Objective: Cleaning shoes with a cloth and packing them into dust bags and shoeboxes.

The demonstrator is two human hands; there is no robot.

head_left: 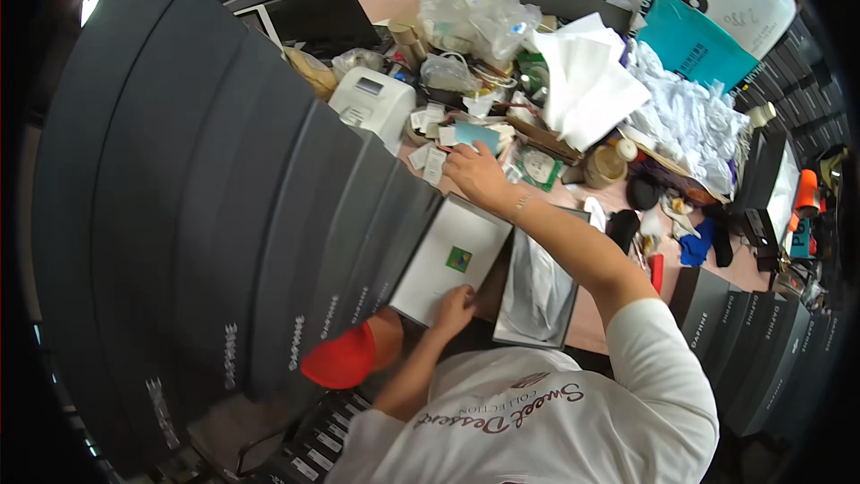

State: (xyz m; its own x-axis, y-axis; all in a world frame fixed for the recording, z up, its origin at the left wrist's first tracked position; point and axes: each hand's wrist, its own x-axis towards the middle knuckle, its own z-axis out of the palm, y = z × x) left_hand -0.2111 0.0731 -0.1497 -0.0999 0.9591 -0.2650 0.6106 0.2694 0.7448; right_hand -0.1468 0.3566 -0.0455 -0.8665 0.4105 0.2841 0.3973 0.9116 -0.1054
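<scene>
My left hand (455, 309) is closed at the near edge of a shoebox lid (421, 300), whose white inside faces up with a small green square sticker (459, 259) on it. My right hand (481, 177) reaches across to a pile of small white paper labels (434, 166) and a light blue card (477, 136). Its fingers are spread, palm down, over the pile; their tips are partly hidden. Below my right forearm lies an open grey shoebox (566, 327) with white tissue paper (536, 291) in it.
Dark shoeboxes (206, 188) rise in a tall stack close on the left; more dark boxes (743, 341) stand at right. A white label printer (374, 108), white paper sheets (591, 81), plastic bags (475, 9) and a tape roll (606, 166) crowd the table. Something red and rounded (340, 358) sits beside my left forearm.
</scene>
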